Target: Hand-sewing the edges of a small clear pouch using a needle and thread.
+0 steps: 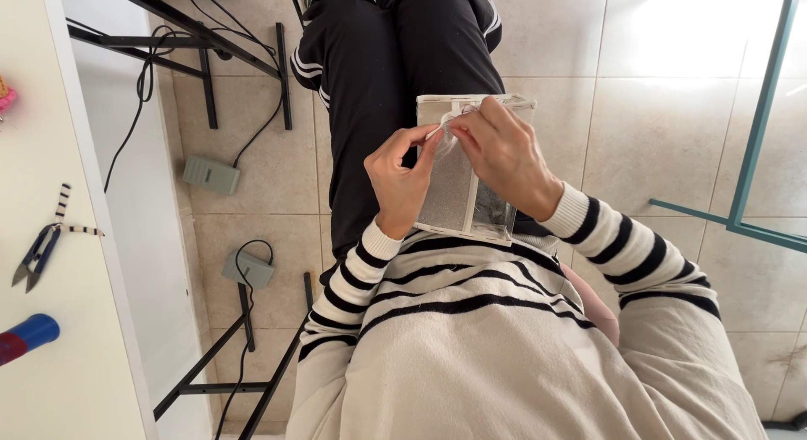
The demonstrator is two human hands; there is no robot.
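Over the lap of black trousers, a flat rectangular clear plastic packet with white card edges and a grey glittery filling (458, 192) lay lengthwise. The left hand (402, 181) pinched a thin white strip at the packet's top edge, fingers together. The right hand (503, 154) gripped the crinkled top corner, fingers closed on it. Small metal thread snips (35, 253) rested on the pale surface (76, 356) near its right edge.

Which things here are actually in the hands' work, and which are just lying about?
In hand:
- left hand, pinching at the flat packet's top
- right hand, gripping that same top edge
- flat packet, clear-fronted, resting on the lap

Lying about:
- thread snips on the white table
- blue and red tube
- two grey foot pedals on the floor
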